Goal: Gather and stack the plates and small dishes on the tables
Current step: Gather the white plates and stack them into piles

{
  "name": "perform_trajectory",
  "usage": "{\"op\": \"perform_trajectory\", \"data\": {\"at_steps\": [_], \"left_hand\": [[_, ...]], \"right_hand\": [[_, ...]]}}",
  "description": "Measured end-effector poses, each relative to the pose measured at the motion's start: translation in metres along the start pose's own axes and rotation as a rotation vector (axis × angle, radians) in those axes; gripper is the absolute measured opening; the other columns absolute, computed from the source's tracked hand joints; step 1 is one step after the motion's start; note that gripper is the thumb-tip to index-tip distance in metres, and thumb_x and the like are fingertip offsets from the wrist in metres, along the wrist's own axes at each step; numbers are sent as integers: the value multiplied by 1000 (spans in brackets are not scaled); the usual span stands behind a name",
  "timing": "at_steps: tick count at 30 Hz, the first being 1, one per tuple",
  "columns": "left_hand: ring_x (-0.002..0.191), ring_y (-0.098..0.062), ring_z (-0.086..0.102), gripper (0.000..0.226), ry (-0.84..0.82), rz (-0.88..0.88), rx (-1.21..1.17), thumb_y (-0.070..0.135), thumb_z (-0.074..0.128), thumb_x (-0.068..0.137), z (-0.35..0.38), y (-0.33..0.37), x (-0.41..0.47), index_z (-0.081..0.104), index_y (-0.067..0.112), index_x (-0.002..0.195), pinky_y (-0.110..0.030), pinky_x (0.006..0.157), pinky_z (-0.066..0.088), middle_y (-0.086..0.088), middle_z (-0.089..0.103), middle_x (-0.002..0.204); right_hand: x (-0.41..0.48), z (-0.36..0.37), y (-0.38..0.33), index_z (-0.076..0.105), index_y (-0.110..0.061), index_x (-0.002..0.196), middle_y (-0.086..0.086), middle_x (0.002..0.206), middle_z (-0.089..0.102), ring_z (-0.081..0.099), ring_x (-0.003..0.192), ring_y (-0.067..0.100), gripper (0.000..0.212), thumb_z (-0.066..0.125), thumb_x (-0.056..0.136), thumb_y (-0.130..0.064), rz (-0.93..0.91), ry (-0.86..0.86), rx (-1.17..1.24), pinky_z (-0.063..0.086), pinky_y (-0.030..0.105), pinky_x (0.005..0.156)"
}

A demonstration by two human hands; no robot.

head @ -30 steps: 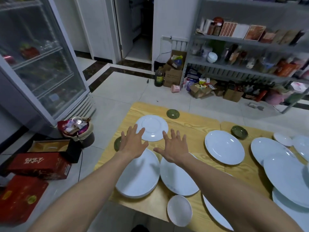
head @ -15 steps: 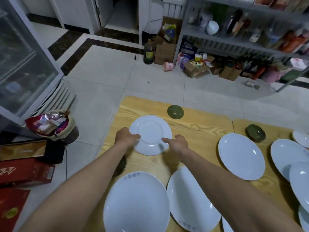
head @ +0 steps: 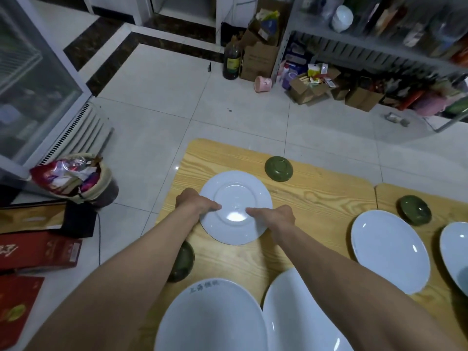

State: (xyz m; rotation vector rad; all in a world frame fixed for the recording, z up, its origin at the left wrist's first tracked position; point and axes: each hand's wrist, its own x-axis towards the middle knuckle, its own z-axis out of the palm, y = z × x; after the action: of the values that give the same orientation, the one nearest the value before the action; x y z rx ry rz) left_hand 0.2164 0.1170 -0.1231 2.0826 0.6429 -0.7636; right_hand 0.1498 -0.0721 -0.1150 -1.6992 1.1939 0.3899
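Note:
A round white plate [head: 236, 196] lies on the wooden table [head: 316, 196] near its far left corner. My left hand [head: 195, 202] grips the plate's left rim and my right hand [head: 276, 216] grips its near right rim, thumbs on top. Two large oval white plates [head: 212, 317] [head: 298, 315] lie close to me. Another oval plate [head: 390, 252] sits to the right, and one more plate [head: 455, 252] is cut off by the right edge. Small green dishes rest at the far edge [head: 278, 168], at the right [head: 415, 210] and under my left forearm [head: 183, 262].
A second table [head: 405, 193] joins on the right. On the floor to the left stand a full waste bin [head: 76, 178], red boxes [head: 38, 249] and a glass-door fridge [head: 33, 84]. Cardboard boxes [head: 258, 59], a bottle [head: 231, 62] and shelving [head: 379, 41] line the back.
My hands went from hovering with spread fingers over the near plates to the round plate, and closed on its two sides. The camera tilted forward and down over the table.

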Motion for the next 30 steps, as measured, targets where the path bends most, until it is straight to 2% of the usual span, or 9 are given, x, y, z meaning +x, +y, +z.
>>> {"op": "perform_trajectory", "data": {"at_steps": [5, 9, 14, 18, 20, 22, 25, 27, 30], "left_hand": [[95, -26, 59, 73, -37, 60, -91, 26, 96, 50, -8, 8, -11, 53, 4, 104, -36, 73, 54, -6, 61, 109], [91, -21, 54, 67, 85, 234, -106, 26, 93, 52, -11, 24, -43, 47, 15, 100, -31, 61, 47, 0, 55, 102], [84, -24, 61, 61, 217, 454, -228, 12, 92, 54, -1, 39, -104, 51, 15, 99, -35, 70, 50, -2, 66, 90], [89, -22, 61, 37, 271, 569, -336, 2, 76, 76, 22, 38, -162, 53, 23, 95, -30, 75, 47, 3, 62, 105], [88, -24, 64, 26, 197, 550, -519, 1, 55, 90, 34, 37, -192, 56, 27, 93, -40, 82, 55, 1, 60, 106], [76, -31, 64, 25, 42, 476, -787, 6, 36, 100, 45, 37, -227, 56, 21, 102, -47, 76, 56, 0, 55, 99], [69, -31, 65, 20, -32, 496, -790, 16, 35, 102, 64, 24, -268, 52, 15, 113, -36, 60, 50, 1, 57, 99], [68, -28, 65, 16, -69, 514, -715, 12, 41, 101, 80, 11, -288, 50, 14, 115, -33, 55, 48, -5, 59, 104], [91, -28, 65, 33, -165, 519, -707, -6, 42, 95, 103, -4, -309, 52, 14, 119, -35, 61, 58, -5, 62, 114]], "right_hand": [[-7, -11, 2, 58, -7, 112, 6, 111, 63, 61, 97, 24, 74, 96, 55, -33, -17, -20, 150, 52, 35, 73], [-27, -29, 1, 58, -13, 109, 1, 104, 62, 60, 92, 22, 64, 94, 58, -28, -118, 89, 330, 50, 33, 76], [-65, -62, 5, 62, -15, 98, -1, 96, 67, 67, 92, 19, 51, 93, 59, -9, -304, 160, 688, 57, 35, 90], [-97, -101, 21, 59, -5, 115, 8, 119, 62, 64, 97, 18, 40, 74, 79, 5, -351, 33, 980, 55, 34, 94], [-113, -126, 34, 58, -4, 111, 14, 113, 57, 60, 96, 22, 24, 62, 89, 2, -348, -37, 1104, 57, 32, 82], [-128, -153, 52, 56, -6, 117, 11, 116, 56, 60, 103, 28, 22, 56, 98, -17, -343, -123, 1199, 56, 35, 81], [-146, -188, 85, 58, -11, 119, 5, 122, 61, 64, 108, 27, 37, 51, 100, -42, -374, -185, 1111, 56, 43, 82], [-152, -207, 112, 64, -14, 108, 8, 115, 65, 67, 96, 25, 15, 57, 98, -24, -388, -177, 990, 57, 40, 75], [-155, -232, 149, 62, -12, 125, 13, 117, 66, 66, 88, 27, 35, 53, 93, 0, -393, -226, 933, 57, 32, 62]]}}
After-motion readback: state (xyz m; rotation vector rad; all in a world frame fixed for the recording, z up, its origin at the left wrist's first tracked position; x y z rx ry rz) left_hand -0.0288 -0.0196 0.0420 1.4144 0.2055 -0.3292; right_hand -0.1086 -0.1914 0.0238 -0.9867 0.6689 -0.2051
